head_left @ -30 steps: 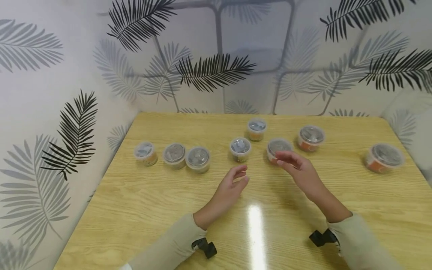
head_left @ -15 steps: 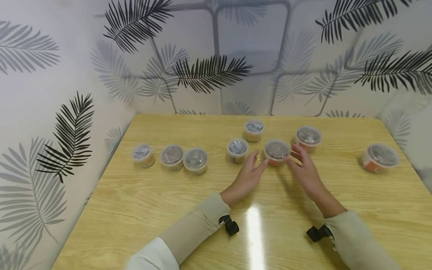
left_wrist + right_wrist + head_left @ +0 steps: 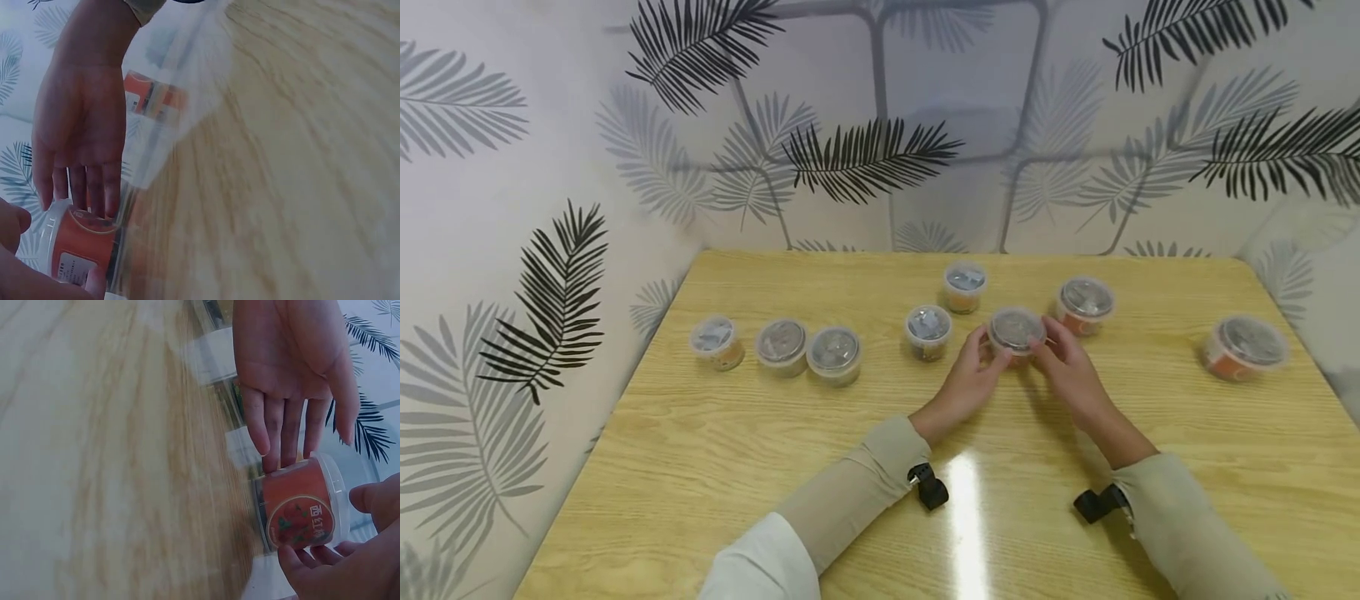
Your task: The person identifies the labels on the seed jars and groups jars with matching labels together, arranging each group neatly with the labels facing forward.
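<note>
A round plastic tub (image 3: 1017, 327) with a clear lid stands right of the table's middle, between both hands. Its red-orange label carries a tomato picture in the right wrist view. My left hand (image 3: 964, 387) holds its left side, thumb at the front. From the right, my right hand (image 3: 1077, 385) grips it with the thumb near the lid's front edge and the fingers along the side. The left wrist view shows the right hand (image 3: 81, 125) palm-on, fingertips at the tub wall. The tub's back is hidden.
Two small tubs (image 3: 928, 332) (image 3: 965, 286) stand left of the held one. An orange-labelled tub (image 3: 1085, 305) is just behind the right hand, and a larger one (image 3: 1247, 346) lies far right. Three more tubs (image 3: 835, 354) line the left. A patterned wall (image 3: 842, 217) borders the table.
The left hand has moved right and forward to the tub's left side. The right hand, earlier overlapping the tub from the front, has shifted to its right side. The tubs stay in place.
</note>
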A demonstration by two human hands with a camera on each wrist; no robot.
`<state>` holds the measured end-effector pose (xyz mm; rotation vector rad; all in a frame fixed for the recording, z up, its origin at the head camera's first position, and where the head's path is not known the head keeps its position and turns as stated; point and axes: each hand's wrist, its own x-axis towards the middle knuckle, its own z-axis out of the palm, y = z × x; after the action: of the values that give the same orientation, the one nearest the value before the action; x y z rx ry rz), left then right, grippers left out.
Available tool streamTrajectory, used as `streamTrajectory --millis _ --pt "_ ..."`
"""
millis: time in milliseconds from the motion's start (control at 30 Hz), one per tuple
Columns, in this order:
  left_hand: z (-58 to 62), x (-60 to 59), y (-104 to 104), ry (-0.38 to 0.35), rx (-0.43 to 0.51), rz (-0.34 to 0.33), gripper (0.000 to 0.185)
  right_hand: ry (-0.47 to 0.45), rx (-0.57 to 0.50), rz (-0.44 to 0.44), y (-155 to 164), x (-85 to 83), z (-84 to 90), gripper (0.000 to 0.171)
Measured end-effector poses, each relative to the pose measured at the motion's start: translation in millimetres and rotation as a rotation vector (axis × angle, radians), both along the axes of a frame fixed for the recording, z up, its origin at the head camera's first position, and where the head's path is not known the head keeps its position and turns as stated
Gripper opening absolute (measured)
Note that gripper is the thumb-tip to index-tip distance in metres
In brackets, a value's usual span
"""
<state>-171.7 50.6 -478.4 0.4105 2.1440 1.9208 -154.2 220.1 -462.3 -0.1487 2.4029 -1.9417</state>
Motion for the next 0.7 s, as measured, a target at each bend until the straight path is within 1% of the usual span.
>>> streamTrajectory --millis 67,133,333,433,567,700 --pt "1.1 0.0 1 0.008 0.058 -0.019 0.057 -0.012 -0.005 -0.004 -1 -1.1 -0.1 0.065" --pt "2.3 1.1 1 0.016 0.084 -0.026 0.057 -0.017 0.002 -0.011 -1 -1.8 -0.5 0.065" --pt "1.9 4.3 -2 0.026 0.047 -0.036 0.059 -0.028 -0.023 0.013 0 -1.2 -1.8 0.066" --pt "2.0 5.0 -2 0.029 0.083 -0.061 0.060 -0.022 -0.031 0.027 0 0.9 -0.2 0.066" --pt "8.1 7.4 -4 0.047 0.125 -0.083 0.060 -0.006 -0.012 0.031 1 5.7 6.1 0.065" --pt "19.8 14.3 -10 0.100 0.063 -0.060 0.059 0.000 0.027 0.026 1 12.3 16.5 0.065"
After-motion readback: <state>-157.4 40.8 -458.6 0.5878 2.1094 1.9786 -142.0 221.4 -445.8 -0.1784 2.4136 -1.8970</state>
